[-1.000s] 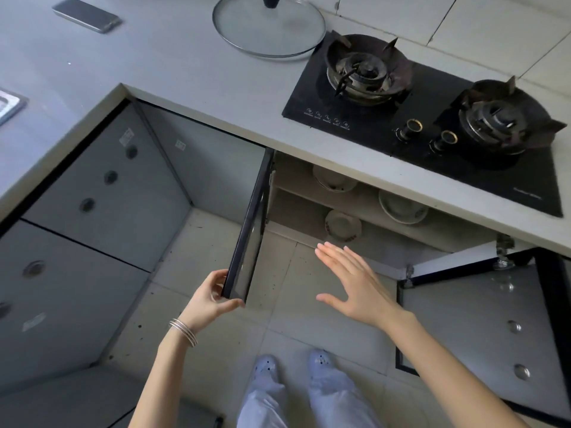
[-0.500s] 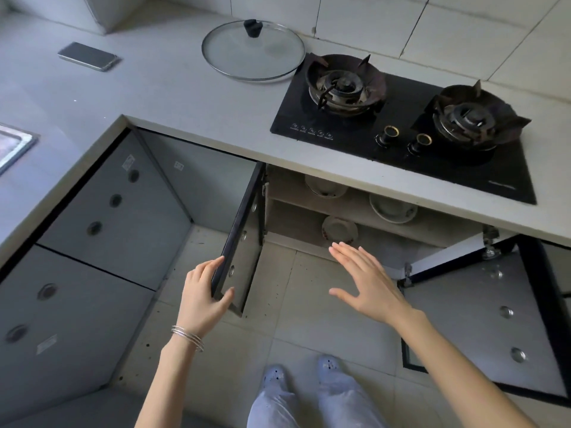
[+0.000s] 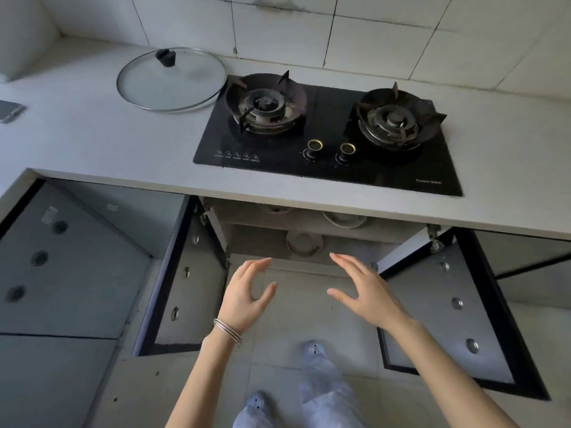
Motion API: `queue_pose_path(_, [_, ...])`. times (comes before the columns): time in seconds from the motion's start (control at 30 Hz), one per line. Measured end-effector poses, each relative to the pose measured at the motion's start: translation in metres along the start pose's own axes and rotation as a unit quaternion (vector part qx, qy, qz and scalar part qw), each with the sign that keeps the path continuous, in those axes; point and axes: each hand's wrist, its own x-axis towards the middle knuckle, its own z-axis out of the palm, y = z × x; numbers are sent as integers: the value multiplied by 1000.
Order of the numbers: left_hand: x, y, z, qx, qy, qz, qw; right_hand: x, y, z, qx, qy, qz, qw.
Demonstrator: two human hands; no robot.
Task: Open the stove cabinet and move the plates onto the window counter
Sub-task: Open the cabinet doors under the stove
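The cabinet under the black gas stove (image 3: 327, 143) stands with both doors swung wide: the left door (image 3: 185, 288) and the right door (image 3: 448, 310). A white plate with a red-patterned rim (image 3: 304, 244) lies on the lower shelf. On the upper shelf I see the edge of a white dish (image 3: 344, 219) and a sliver of another plate (image 3: 275, 209), mostly hidden by the counter edge. My left hand (image 3: 245, 295) and my right hand (image 3: 364, 288) hover side by side in front of the opening, fingers spread, holding nothing.
A glass pan lid (image 3: 171, 80) lies on the grey counter (image 3: 92, 134) left of the stove. A phone (image 3: 9, 111) sits at the far left edge. Closed grey cabinet fronts (image 3: 61, 267) run along the left. My feet stand on the tiled floor (image 3: 302, 319).
My left hand has let go of the left door, which now stands fully swung out. Both hands have come together before the opening, and my view has shifted right to face the stove squarely.
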Motion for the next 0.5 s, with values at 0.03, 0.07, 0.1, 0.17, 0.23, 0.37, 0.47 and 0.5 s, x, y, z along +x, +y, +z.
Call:
queue_pose_path(0.03, [7, 2, 8, -3, 0, -7, 1000, 5, 8, -4, 24, -4, 8, 1000])
queue_pose_path(0.07, [14, 3, 15, -4, 2, -14, 1000, 11, 16, -7, 45, -10, 15, 999])
queue_pose_path(0.1, [21, 4, 22, -6, 3, -19, 1000, 18, 24, -9, 64, -18, 19, 998])
queue_pose_path(0.17, [34, 3, 34, -8, 7, -26, 1000, 33, 40, -11, 93, -34, 23, 995])
queue_pose_path(0.23, [47, -1, 43, -5, 8, -35, 999, 48, 52, -9, 118, -44, 24, 992])
queue_pose_path(0.37, [68, -18, 52, -4, 8, -46, 999, 75, 64, 1, 161, -61, 38, 984])
queue_pose_path(0.47, [82, -40, 57, -5, 4, -46, 999, 95, 73, 21, 185, -63, 47, 980])
queue_pose_path(0.5, [87, -52, 60, 0, 1, -40, 999, 102, 78, 31, 193, -60, 51, 978])
